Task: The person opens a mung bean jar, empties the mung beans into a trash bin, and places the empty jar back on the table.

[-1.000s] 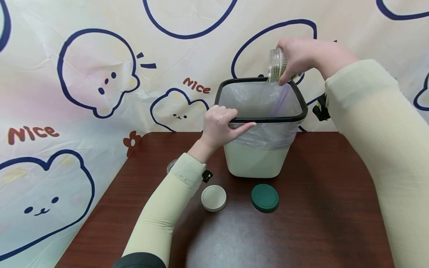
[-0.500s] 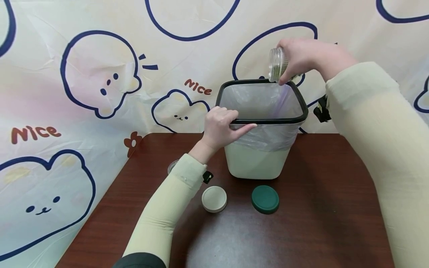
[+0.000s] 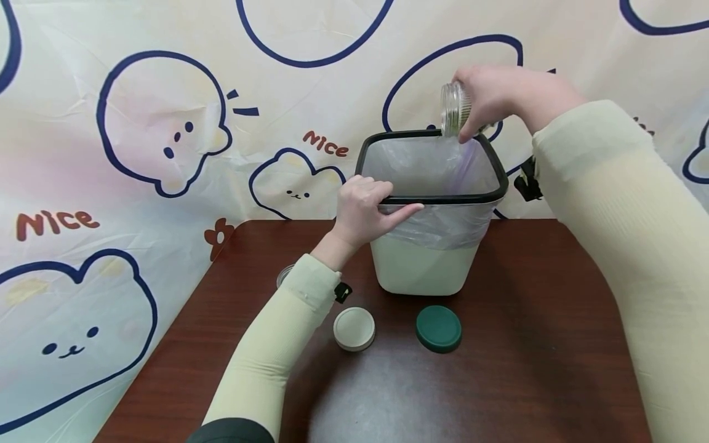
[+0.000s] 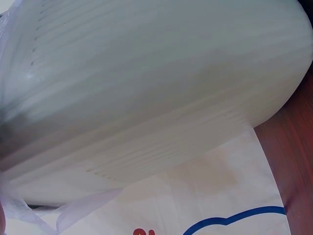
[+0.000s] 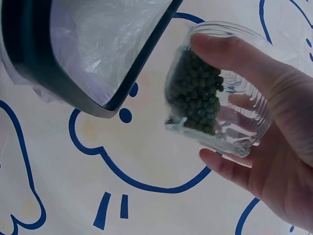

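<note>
My right hand grips a clear ribbed glass jar, tipped on its side at the far right rim of a trash bin. In the right wrist view, small round green beans lie inside the jar, gathered toward one end. The bin is pale green, with a black rim and a translucent plastic liner folded over its edge. My left hand holds the near left corner of that rim, fingers curled over it and thumb along the front. The bin's bottom inside is hidden.
On the brown table in front of the bin lie a white lid and a green lid. A clear glass object is partly hidden behind my left forearm. A patterned cloth hangs behind the table.
My right hand and the jar have shifted very slightly left. The left hand, bin and lids stay where they were.
</note>
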A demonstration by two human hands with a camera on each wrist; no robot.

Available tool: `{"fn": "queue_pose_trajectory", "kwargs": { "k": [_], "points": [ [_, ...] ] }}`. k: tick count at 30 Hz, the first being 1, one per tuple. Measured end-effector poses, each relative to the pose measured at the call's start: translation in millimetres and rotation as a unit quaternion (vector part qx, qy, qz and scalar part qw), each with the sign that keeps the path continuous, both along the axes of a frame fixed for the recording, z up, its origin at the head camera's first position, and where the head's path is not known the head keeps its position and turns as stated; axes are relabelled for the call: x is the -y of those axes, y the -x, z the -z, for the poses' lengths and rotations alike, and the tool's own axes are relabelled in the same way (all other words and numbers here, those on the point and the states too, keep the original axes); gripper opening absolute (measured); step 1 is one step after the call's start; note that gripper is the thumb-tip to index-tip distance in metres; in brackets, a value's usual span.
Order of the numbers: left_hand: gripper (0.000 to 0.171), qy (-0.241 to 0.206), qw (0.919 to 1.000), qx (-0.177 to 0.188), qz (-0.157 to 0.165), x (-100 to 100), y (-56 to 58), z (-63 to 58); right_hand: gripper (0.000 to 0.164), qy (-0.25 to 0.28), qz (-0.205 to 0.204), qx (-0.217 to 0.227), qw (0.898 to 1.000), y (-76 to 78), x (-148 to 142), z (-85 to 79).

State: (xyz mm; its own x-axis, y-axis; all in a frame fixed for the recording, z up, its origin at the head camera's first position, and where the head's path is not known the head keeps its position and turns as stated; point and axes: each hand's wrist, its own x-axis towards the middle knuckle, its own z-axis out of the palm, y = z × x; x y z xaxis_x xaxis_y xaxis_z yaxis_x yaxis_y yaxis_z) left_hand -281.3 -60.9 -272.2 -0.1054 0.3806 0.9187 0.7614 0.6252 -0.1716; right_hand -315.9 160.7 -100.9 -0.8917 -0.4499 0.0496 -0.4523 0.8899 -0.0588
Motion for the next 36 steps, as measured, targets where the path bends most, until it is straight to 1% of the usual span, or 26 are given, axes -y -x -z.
{"fn": "queue_pose_trajectory", "kwargs": {
  "k": [4,10,14,18,21,26,31,36],
  "points": [
    [0.056,0.001,1.0,-0.002,0.002,0.1,0.1,-0.3,0.094,-0.001,-0.003,-0.012,1.0,-0.2,1.0,-0.7],
    [0.056,-0.002,1.0,-0.005,0.005,-1.5,0.3,-0.1,0.094,-0.013,-0.003,0.012,1.0,-0.3,0.1,-0.2],
    [0.056,-0.001,1.0,-0.005,0.005,-3.2,1.3,0.5,0.094,-0.001,0.0,0.002,1.0,-1.0,-3.0,1.7],
    [0.057,0.001,1.0,-0.004,0.006,-4.6,1.4,0.3,0.094,0.009,-0.004,-0.019,1.0,-1.2,-4.8,2.0],
    [0.057,0.002,1.0,-0.003,0.006,-5.2,0.8,-0.1,0.094,0.003,-0.008,-0.028,1.0,-1.3,-3.8,0.7],
    [0.057,0.0,1.0,-0.007,0.003,-4.5,0.8,1.3,0.094,-0.014,-0.006,-0.009,1.0,-0.1,-1.3,0.1],
    [0.056,0.0,1.0,-0.005,0.003,-3.4,0.7,2.0,0.095,-0.008,0.0,-0.003,1.0,1.2,-2.0,2.2],
    [0.056,-0.002,1.0,-0.004,0.004,-2.7,1.5,1.7,0.093,0.011,-0.006,-0.028,1.0,0.9,-2.5,1.6]
  ]
}}
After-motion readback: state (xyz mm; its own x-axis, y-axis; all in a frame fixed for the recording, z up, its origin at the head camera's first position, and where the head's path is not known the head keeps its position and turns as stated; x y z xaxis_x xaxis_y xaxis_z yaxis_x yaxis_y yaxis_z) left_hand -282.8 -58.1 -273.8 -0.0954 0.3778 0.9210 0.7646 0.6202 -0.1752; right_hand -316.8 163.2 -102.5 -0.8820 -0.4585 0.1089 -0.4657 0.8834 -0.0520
